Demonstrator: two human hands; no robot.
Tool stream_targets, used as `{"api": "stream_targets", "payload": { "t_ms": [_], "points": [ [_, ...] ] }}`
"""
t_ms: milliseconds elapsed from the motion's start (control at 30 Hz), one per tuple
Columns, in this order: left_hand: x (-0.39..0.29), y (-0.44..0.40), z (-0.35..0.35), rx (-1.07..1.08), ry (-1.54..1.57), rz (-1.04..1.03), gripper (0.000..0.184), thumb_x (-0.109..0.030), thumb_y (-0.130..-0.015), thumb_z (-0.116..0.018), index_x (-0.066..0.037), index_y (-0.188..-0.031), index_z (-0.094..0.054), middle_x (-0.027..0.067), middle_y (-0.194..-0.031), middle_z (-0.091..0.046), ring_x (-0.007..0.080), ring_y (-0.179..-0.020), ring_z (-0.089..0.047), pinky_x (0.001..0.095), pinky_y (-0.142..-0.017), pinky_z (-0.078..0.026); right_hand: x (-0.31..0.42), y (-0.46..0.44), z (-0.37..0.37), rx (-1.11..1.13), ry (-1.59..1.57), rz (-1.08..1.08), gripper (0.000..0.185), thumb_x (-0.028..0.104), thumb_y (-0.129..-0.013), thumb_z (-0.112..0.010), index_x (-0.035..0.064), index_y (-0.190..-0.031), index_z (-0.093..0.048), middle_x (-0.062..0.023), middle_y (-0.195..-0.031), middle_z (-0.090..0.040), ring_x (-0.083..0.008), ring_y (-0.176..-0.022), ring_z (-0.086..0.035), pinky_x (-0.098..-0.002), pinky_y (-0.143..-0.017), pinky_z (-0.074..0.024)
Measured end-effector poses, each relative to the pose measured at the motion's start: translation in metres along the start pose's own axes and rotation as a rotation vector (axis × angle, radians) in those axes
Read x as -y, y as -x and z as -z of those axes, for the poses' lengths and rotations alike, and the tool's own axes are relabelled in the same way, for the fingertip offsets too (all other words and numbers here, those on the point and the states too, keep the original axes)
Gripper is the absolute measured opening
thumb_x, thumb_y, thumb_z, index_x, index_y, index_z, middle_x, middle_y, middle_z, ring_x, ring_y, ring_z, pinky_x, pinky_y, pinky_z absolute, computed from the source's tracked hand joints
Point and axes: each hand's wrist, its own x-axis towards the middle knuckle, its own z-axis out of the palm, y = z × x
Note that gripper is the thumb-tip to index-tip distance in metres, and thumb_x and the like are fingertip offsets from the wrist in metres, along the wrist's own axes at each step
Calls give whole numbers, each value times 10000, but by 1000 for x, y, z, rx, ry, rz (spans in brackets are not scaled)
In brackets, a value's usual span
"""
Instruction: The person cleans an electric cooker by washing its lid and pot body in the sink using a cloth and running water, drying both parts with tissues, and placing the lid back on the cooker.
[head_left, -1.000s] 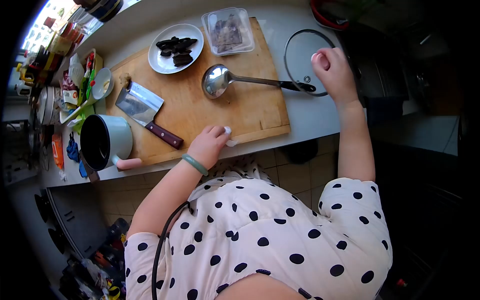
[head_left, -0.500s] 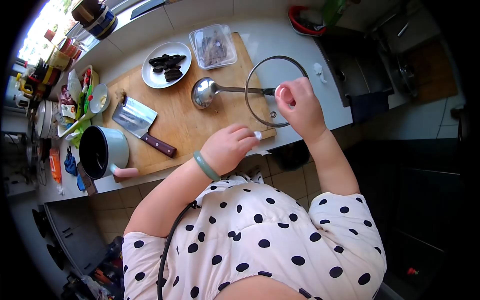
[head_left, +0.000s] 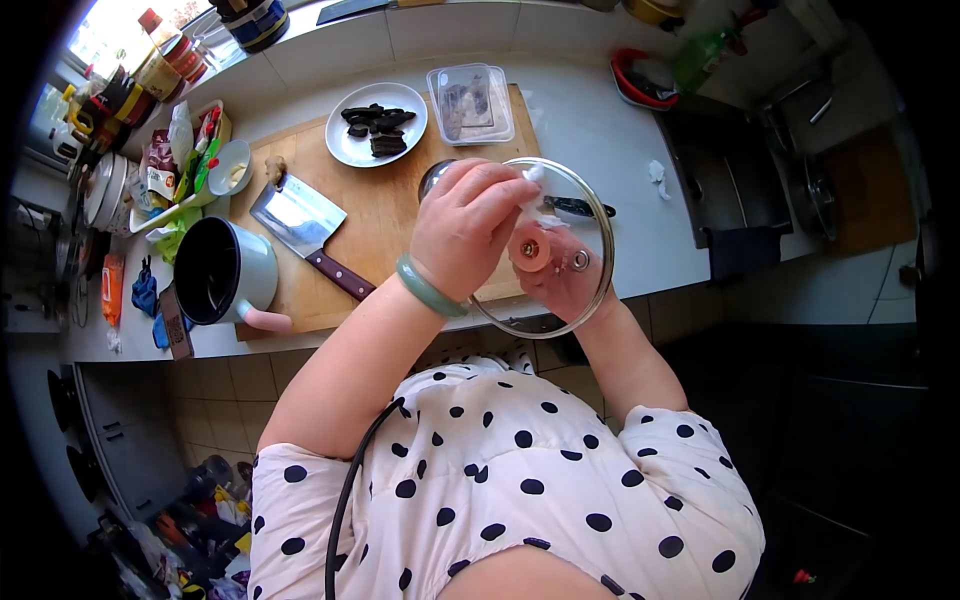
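My right hand [head_left: 575, 285] is behind a clear glass pot lid [head_left: 604, 225], seen through the glass, with its fingers closed around the pink knob [head_left: 530, 248]. The lid's face with the knob's screw is turned toward me. My left hand [head_left: 468, 215], a green bangle on its wrist, pinches a crumpled white tissue [head_left: 534, 178] at the lid's upper left. Beneath the hands lies a metal ladle [head_left: 432, 178]; its bowl is mostly hidden by my left hand, and part of its dark handle shows through the lid.
On the wooden cutting board [head_left: 385, 235] lie a cleaver [head_left: 300, 215], a white plate [head_left: 345, 145] of dark pieces and a clear plastic box [head_left: 470, 105]. A light-blue saucepan [head_left: 258, 265] stands left. The sink [head_left: 735, 160] and a red basin [head_left: 635, 80] are at right.
The lid has turned its face toward me and come nearer, my right hand now behind it. My left hand has moved up and right to the lid with the tissue. The view has shifted slightly.
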Motion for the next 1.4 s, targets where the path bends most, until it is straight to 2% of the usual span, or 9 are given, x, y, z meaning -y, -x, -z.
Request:
{"api": "stream_targets", "payload": {
  "t_ms": [167,467,600,833,867,1067,1167,1300,1400],
  "points": [
    [7,17,6,159,-167,65,187,5,-679,-601,-103,-829,-574,46,-864,-579,240,-832,-546,335,-729,-455,-5,-6,12,214,-81,181,278,217,-802,-568,39,-1004,-495,-48,-846,-517,-142,-683,-505,-251,-533,-438],
    [-36,25,7,365,541,247,205,43,-703,-592,-67,-876,-590,80,-873,-580,228,-845,-563,296,-728,-450,-11,-15,29,125,-83,266,303,269,-793,-583,45,-983,-511,-30,-860,-534,-133,-733,-511,-240,-579,-431],
    [-11,13,-6,-116,886,739,220,70,-719,-554,-40,-907,-584,57,-896,-569,139,-854,-549,234,-733,-445,-14,-5,-1,-102,-12,140,249,225,-802,-584,48,-962,-514,-23,-800,-524,-106,-672,-495,-223,-556,-418],
    [-33,6,-2,198,512,161,220,85,-694,-567,-35,-877,-587,90,-908,-552,225,-855,-535,300,-760,-446,-22,-5,-2,-83,-109,228,269,218,-817,-582,42,-1006,-508,-48,-930,-518,-134,-805,-534,-245,-648,-457],
    [-37,4,-2,289,609,57,223,82,-683,-594,-40,-869,-583,94,-924,-554,250,-849,-533,302,-761,-439,-32,-23,38,96,279,383,268,238,-816,-585,37,-981,-522,-61,-973,-515,-154,-830,-537,-265,-708,-459],
    [-37,-2,11,117,821,550,222,91,-685,-606,-39,-859,-560,81,-843,-526,251,-802,-536,319,-743,-439,-15,-7,7,98,-133,153,270,146,-782,-570,32,-1019,-511,-71,-965,-513,-163,-840,-531,-263,-727,-443],
    [-40,-5,8,303,518,7,235,66,-661,-626,-52,-856,-565,84,-858,-531,268,-805,-535,339,-732,-446,-24,-17,6,25,675,438,298,127,-795,-556,31,-1066,-479,-80,-993,-519,-163,-890,-530,-256,-773,-443],
    [-41,-1,17,187,323,-2,295,68,-616,-627,-71,-872,-579,80,-881,-549,271,-816,-538,341,-743,-442,-16,-15,12,172,174,274,280,98,-806,-555,38,-1068,-475,-65,-1002,-522,-146,-940,-513,-244,-792,-445],
    [-17,-8,23,78,80,14,268,44,-640,-606,-74,-879,-577,83,-892,-563,278,-827,-541,351,-736,-447,-10,-5,-17,85,4,27,223,156,-805,-571,71,-1005,-521,-30,-867,-537,-120,-741,-527,-218,-552,-410]
  ]
}}
